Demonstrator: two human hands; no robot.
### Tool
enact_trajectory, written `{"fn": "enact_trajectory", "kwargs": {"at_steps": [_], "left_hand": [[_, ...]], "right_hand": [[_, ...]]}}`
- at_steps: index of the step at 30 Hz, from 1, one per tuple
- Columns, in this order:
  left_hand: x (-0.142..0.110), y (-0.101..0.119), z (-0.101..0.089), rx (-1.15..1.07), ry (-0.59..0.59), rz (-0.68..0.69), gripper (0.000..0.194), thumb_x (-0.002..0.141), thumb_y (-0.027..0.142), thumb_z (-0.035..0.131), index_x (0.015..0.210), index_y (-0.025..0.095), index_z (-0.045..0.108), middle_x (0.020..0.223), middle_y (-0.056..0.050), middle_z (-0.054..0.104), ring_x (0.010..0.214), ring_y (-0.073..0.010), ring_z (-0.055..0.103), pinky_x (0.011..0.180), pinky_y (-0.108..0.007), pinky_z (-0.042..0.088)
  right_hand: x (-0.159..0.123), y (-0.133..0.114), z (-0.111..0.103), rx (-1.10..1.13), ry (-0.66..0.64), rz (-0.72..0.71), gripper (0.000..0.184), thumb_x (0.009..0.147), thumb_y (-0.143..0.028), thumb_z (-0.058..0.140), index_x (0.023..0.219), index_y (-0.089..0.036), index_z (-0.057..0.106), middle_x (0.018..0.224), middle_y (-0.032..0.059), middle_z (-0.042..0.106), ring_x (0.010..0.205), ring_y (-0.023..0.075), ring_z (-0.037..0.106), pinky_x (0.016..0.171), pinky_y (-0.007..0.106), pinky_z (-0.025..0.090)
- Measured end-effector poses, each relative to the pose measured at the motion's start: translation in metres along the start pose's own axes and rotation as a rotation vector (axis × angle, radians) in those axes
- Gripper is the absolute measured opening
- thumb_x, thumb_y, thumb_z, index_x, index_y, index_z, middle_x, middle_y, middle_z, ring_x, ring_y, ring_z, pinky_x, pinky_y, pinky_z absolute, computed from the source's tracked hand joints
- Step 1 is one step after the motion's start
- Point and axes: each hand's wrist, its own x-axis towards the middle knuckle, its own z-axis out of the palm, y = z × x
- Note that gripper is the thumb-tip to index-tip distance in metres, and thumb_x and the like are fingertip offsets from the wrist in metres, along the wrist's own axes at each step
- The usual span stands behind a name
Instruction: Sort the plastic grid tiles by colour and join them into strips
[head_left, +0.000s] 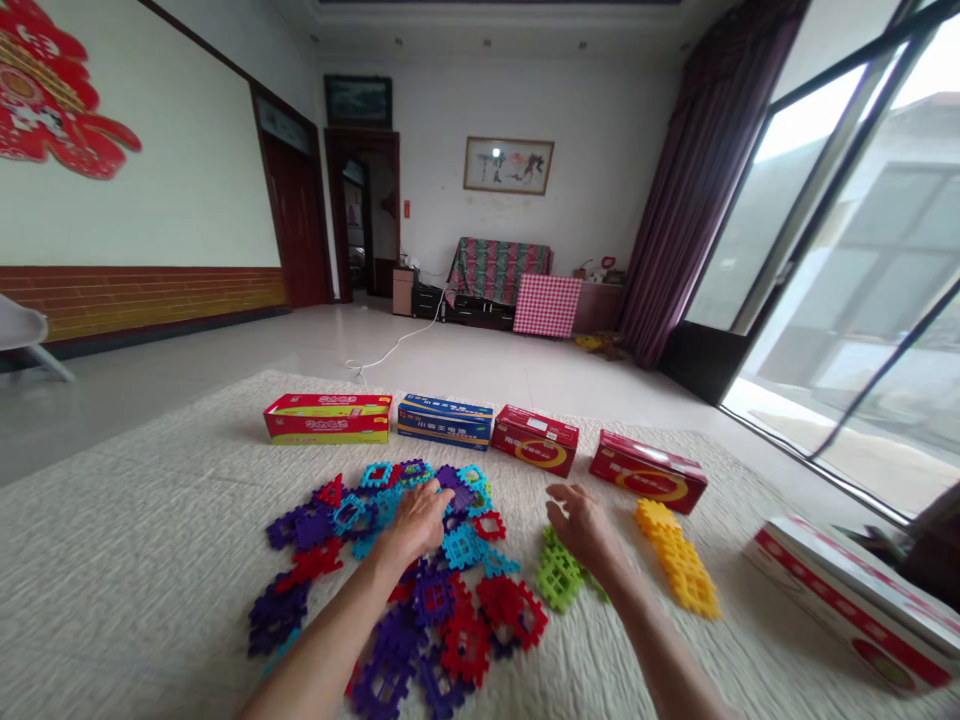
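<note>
A heap of flat plastic interlocking tiles (pixel 420 590) in purple, red and blue lies on a cream rug (pixel 135 540). My left hand (pixel 417 520) rests on top of the heap, fingers stretched toward a purple tile (pixel 456 490). My right hand (pixel 581 522) hovers open, fingers spread, just above a small stack of green tiles (pixel 559 578). A row of yellow tiles (pixel 679 560) lies to its right.
Four cardboard boxes stand in a row beyond the tiles: a red and yellow one (pixel 328 417), a blue one (pixel 445 420) and two red ones (pixel 535 438) (pixel 649 470). Another red and white box (pixel 855 600) lies at the right. Glass doors (pixel 847 280) fill the right wall.
</note>
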Motion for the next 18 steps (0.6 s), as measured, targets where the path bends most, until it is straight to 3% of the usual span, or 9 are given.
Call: {"fn": "enact_trajectory", "kwargs": {"at_steps": [4, 8, 13, 18], "left_hand": [[-0.029, -0.002, -0.011, -0.078, -0.034, 0.003, 0.045, 0.073, 0.017, 0.054, 0.117, 0.02, 0.063, 0.132, -0.009, 0.056, 0.128, -0.0264, 0.046, 0.108, -0.038, 0.036], [-0.042, 0.004, -0.014, -0.181, -0.023, -0.066, 0.044, 0.074, 0.026, 0.057, 0.117, 0.018, 0.063, 0.142, -0.01, 0.048, 0.134, -0.0265, 0.039, 0.111, -0.037, 0.032], [-0.041, 0.007, -0.003, -0.202, 0.006, -0.073, 0.046, 0.079, 0.026, 0.052, 0.124, 0.017, 0.06, 0.145, -0.011, 0.044, 0.135, -0.0271, 0.037, 0.113, -0.039, 0.029], [-0.038, 0.004, 0.002, -0.213, 0.023, -0.061, 0.047, 0.077, 0.026, 0.052, 0.122, 0.018, 0.061, 0.142, -0.01, 0.047, 0.131, -0.0276, 0.041, 0.111, -0.039, 0.031]], "right_hand": [[0.022, -0.029, 0.04, 0.069, -0.097, -0.01, 0.025, 0.079, -0.017, 0.049, 0.09, -0.017, 0.072, 0.085, 0.0062, 0.071, 0.076, 0.0166, 0.062, 0.069, 0.024, 0.04], [0.046, -0.043, 0.07, 0.082, -0.157, 0.061, 0.023, 0.078, -0.018, 0.049, 0.068, -0.016, 0.069, 0.063, 0.0039, 0.064, 0.061, 0.015, 0.055, 0.058, 0.024, 0.033], [0.067, -0.052, 0.084, 0.137, -0.218, 0.132, 0.017, 0.074, -0.024, 0.055, 0.064, -0.018, 0.067, 0.054, 0.0019, 0.058, 0.056, 0.0146, 0.051, 0.053, 0.025, 0.029], [0.071, -0.061, 0.09, 0.272, -0.254, 0.147, 0.01, 0.065, -0.022, 0.061, 0.056, -0.017, 0.061, 0.047, -0.0017, 0.052, 0.055, 0.0137, 0.05, 0.053, 0.024, 0.029]]}}
